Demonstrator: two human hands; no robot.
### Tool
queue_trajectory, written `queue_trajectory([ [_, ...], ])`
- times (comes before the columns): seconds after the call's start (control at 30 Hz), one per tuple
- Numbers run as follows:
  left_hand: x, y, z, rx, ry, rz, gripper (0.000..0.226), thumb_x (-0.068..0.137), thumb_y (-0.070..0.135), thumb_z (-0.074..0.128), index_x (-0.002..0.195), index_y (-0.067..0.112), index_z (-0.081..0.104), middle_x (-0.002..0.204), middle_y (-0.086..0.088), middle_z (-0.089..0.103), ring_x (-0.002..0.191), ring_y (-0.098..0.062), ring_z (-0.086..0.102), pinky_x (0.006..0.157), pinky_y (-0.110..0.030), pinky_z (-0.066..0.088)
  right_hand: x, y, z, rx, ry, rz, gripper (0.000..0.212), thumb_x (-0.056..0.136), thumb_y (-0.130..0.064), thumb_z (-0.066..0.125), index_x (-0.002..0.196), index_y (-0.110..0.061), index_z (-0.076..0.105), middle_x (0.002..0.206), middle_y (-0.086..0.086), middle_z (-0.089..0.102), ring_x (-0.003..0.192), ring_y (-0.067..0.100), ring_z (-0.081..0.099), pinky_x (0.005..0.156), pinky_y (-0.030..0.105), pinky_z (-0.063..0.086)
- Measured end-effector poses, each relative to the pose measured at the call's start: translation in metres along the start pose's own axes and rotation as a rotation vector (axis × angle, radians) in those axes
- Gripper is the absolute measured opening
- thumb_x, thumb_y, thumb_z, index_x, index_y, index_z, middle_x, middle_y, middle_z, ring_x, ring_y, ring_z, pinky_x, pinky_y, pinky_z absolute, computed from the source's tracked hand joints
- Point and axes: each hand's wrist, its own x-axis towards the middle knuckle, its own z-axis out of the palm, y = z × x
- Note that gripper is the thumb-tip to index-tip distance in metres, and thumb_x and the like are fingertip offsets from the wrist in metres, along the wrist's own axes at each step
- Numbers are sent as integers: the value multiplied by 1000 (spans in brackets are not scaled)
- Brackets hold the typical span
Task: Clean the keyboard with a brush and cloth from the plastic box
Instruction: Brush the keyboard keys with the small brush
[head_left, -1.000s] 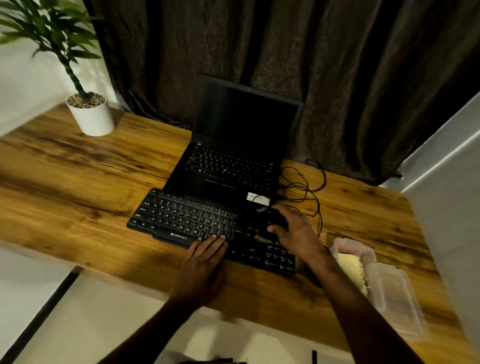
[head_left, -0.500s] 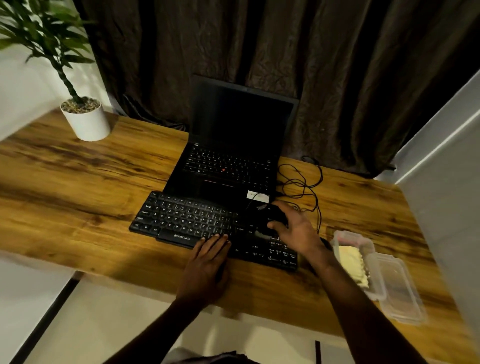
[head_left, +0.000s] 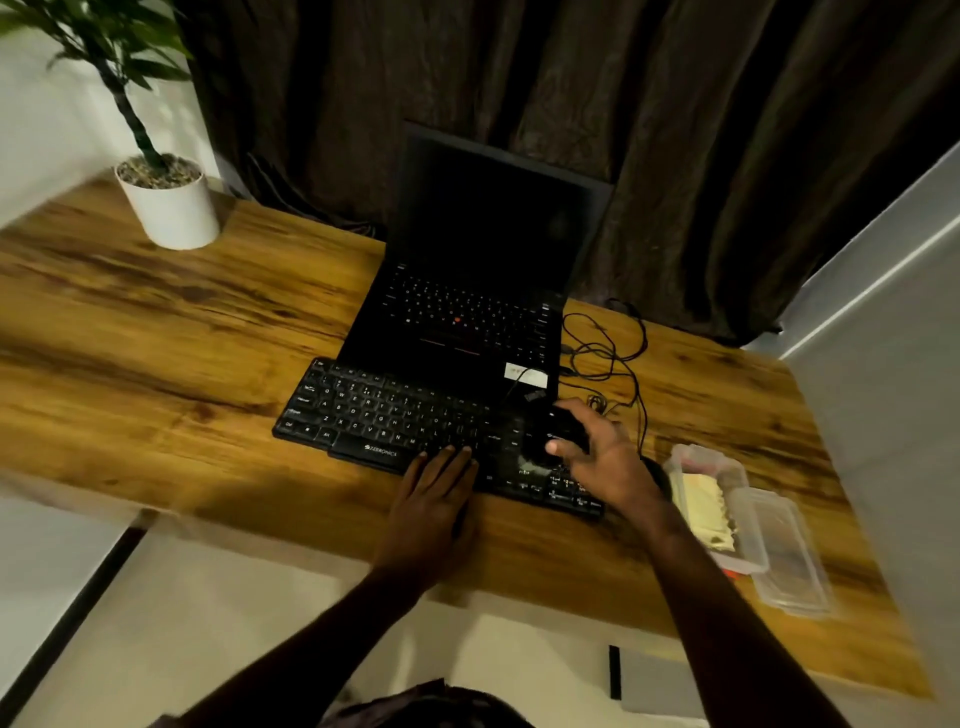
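A black keyboard lies on the wooden desk in front of an open laptop. My left hand rests flat on its front edge, fingers straight. My right hand curls around a black mouse that sits on the keyboard's right part. To the right stands the clear plastic box, open, with a pale yellow cloth inside. I see no brush.
The box's clear lid lies just right of it near the desk's corner. The black laptop stands behind the keyboard. Tangled black cable lies beside the laptop. A white plant pot is at the far left.
My head has shifted, so the view has moved slightly. Both hands stay where they were, the left on the keyboard's edge and the right on the mouse.
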Motion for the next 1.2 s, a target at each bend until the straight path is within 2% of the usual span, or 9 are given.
queue_trajectory([
  [0.17, 0, 1, -1, -6, 26, 10, 54, 93, 32, 52, 144, 14, 48, 152, -4, 43, 144, -21, 33, 121, -44, 14, -7, 0, -1, 5, -6, 5, 48, 90, -37, 67, 126, -59, 44, 125, 9, 56, 106, 26, 59, 82, 50, 59],
  [0.33, 1, 2, -4, -12, 31, 1, 50, 95, 31, 44, 142, 14, 50, 151, -3, 45, 143, -21, 33, 121, -42, 13, -12, -21, 14, 118, 16, -46, 41, 92, -17, 68, 119, -43, 53, 108, -10, 64, 98, 7, 63, 69, 19, 55],
  [0.43, 1, 2, -3, -18, 26, -4, 50, 96, 31, 45, 143, 15, 47, 152, -3, 44, 144, -21, 33, 121, -43, 13, -17, -13, 7, 95, 14, -31, 41, 92, -18, 68, 126, -35, 54, 109, -5, 66, 97, 10, 66, 74, 29, 59],
  [0.6, 1, 1, -2, -29, 15, -13, 50, 97, 32, 44, 144, 16, 45, 153, -2, 42, 145, -20, 31, 121, -43, 13, -20, -2, -5, -55, 12, 10, 41, 92, -35, 66, 124, -53, 47, 118, 6, 59, 105, 24, 59, 80, 41, 58],
  [0.67, 1, 1, -2, -35, 15, -14, 50, 97, 32, 44, 144, 16, 46, 153, -2, 41, 145, -19, 30, 121, -43, 13, -18, -10, -1, -38, 7, 11, 42, 93, -31, 66, 127, -49, 48, 117, 4, 55, 105, 21, 56, 79, 33, 54],
  [0.77, 2, 0, -1, -51, 5, -17, 50, 96, 31, 47, 144, 16, 46, 153, -2, 41, 145, -19, 30, 120, -45, 16, -14, -23, 11, 46, 8, -30, 41, 92, -18, 68, 126, -36, 54, 111, -1, 62, 97, 12, 62, 62, 11, 50],
  [0.93, 3, -1, 0, -64, -2, -29, 50, 95, 31, 47, 143, 17, 48, 152, -1, 43, 144, -18, 31, 121, -43, 13, -13, -20, 12, 91, 13, -34, 38, 92, -16, 68, 119, -40, 55, 108, 1, 65, 95, 16, 66, 64, 25, 59],
  [1.07, 2, 0, 0, -68, 4, -32, 50, 96, 32, 44, 143, 17, 48, 152, -1, 43, 144, -17, 32, 120, -43, 14, -17, -4, 0, -9, 14, -2, 42, 89, -38, 66, 123, -54, 49, 115, 7, 62, 101, 24, 63, 76, 44, 60],
  [1.2, 1, -1, 0, -83, 18, -26, 49, 96, 32, 43, 143, 16, 48, 152, -1, 44, 144, -18, 31, 120, -43, 14, -16, -13, 9, -14, -5, -7, 45, 90, -38, 66, 123, -60, 45, 119, 5, 57, 103, 25, 60, 80, 48, 59],
])
